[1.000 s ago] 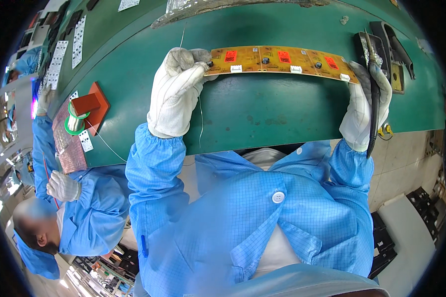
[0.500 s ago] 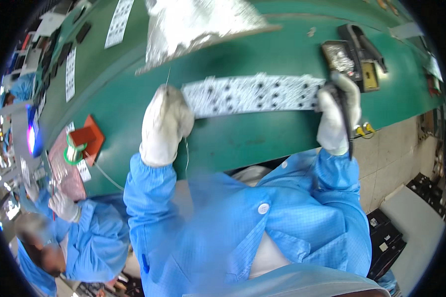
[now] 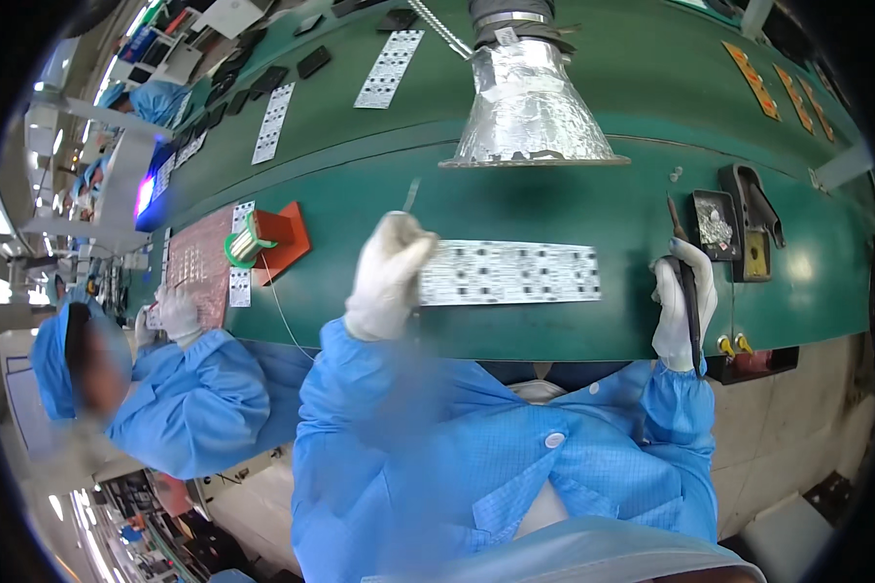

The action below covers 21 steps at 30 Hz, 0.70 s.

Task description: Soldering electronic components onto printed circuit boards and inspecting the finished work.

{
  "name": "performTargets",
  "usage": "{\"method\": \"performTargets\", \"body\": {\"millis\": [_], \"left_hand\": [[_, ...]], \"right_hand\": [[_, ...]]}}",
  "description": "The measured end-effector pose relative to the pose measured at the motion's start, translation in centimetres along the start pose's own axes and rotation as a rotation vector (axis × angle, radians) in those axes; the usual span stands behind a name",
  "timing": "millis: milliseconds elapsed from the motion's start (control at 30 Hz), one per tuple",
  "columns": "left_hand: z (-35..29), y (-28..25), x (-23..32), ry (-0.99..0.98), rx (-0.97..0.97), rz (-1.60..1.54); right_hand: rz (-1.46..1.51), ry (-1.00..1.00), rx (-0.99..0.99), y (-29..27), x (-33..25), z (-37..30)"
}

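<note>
A white circuit board strip (image 3: 504, 274) with rows of black spots lies flat on the green table. At its left end my gloved left hand (image 3: 387, 277) is closed in a pinch, with a thin solder wire (image 3: 413, 193) standing up past the fingertips. My gloved right hand (image 3: 673, 316), off the strip's right end, grips a soldering iron (image 3: 691, 296) by its black handle; the tip points away from me. Beyond the right hand are a black iron stand (image 3: 752, 199) and a small tray of shiny wire-like material (image 3: 714, 225).
A foil-covered duct hood (image 3: 530, 112) hangs beyond the strip. To the left stands a red spool holder (image 3: 284, 243) with a green-rimmed solder spool (image 3: 248, 243). Further left, a co-worker (image 3: 190, 394) in blue works beside pink bubble wrap (image 3: 201, 262). More white strips (image 3: 389, 70) lie on the far bench.
My whole view has shifted, showing more of the far bench. My right hand, earlier at the strip's right end, is now apart from it. My left hand still pinches the solder wire.
</note>
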State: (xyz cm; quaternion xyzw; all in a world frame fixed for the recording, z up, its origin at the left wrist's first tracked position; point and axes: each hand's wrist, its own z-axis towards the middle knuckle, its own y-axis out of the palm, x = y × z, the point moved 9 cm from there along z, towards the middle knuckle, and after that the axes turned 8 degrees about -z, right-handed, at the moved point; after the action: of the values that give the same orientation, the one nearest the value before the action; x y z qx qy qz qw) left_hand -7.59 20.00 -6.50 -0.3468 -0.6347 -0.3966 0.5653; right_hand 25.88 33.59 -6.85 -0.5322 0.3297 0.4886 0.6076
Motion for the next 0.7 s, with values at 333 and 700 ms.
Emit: {"method": "performTargets", "body": {"millis": [333, 700], "left_hand": [[-0.1, -12.1, 10.5, 0.636, 0.431, 0.697], [19.6, 1.0, -0.5, 0.431, 0.292, 1.104]], "right_hand": [[0.079, 0.024, -0.034, 0.1, 0.5, -0.2], [-0.038, 0.028, -0.034, 0.7, 0.1, 0.2]]}}
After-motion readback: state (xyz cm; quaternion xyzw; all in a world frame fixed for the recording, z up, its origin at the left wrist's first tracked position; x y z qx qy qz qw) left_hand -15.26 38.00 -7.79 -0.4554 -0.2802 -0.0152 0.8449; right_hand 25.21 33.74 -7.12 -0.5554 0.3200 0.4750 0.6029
